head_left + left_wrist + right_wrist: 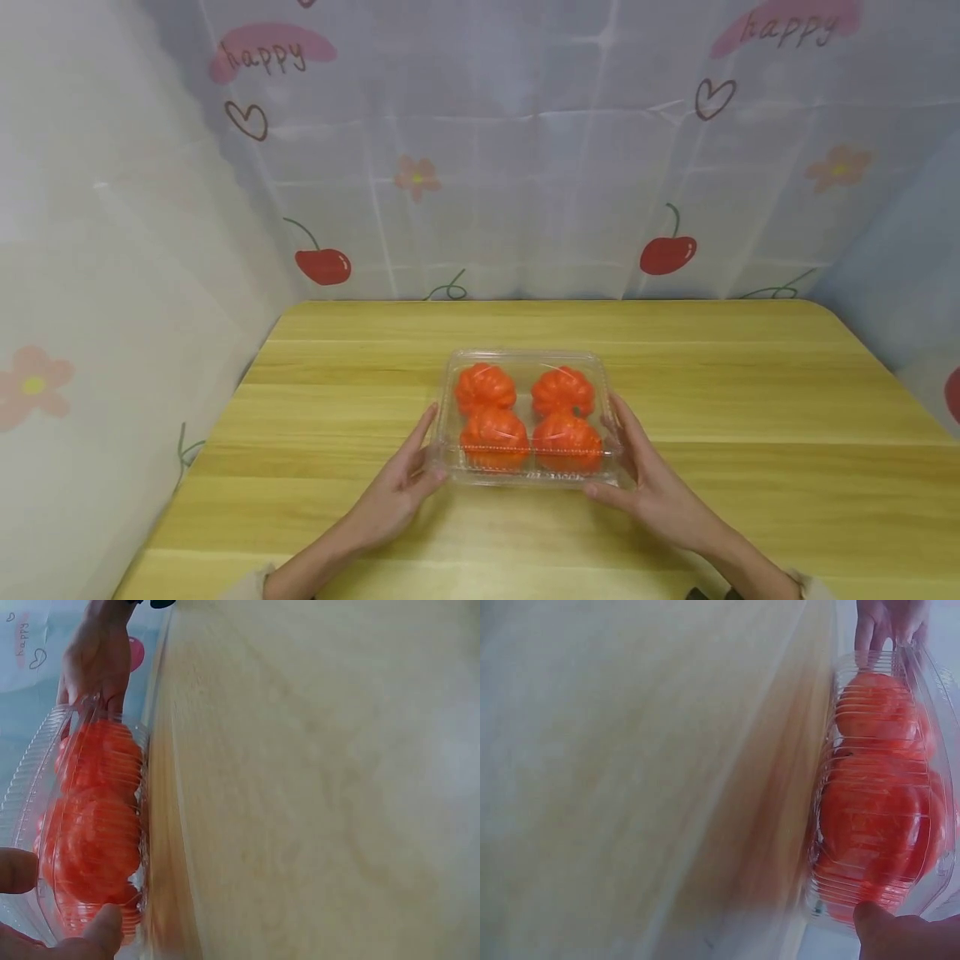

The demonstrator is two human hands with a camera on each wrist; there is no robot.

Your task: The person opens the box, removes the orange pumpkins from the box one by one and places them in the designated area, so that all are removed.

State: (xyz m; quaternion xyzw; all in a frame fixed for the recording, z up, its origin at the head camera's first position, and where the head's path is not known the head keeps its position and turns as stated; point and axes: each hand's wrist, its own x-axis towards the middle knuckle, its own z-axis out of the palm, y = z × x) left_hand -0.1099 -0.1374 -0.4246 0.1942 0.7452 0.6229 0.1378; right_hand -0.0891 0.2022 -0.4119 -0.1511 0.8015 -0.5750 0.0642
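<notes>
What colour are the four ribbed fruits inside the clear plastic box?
Orange-red, all four fruits alike; the head view shows it best, through the clear box.

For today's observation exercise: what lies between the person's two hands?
A clear plastic clamshell box with four orange ribbed pumpkins, held between left hand and right hand; head view.

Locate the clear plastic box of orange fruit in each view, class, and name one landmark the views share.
Head: clear plastic box at table centre, between both hands.
Left wrist: lower left.
Right wrist: right edge.
Shared landmark: the wooden table.
</notes>
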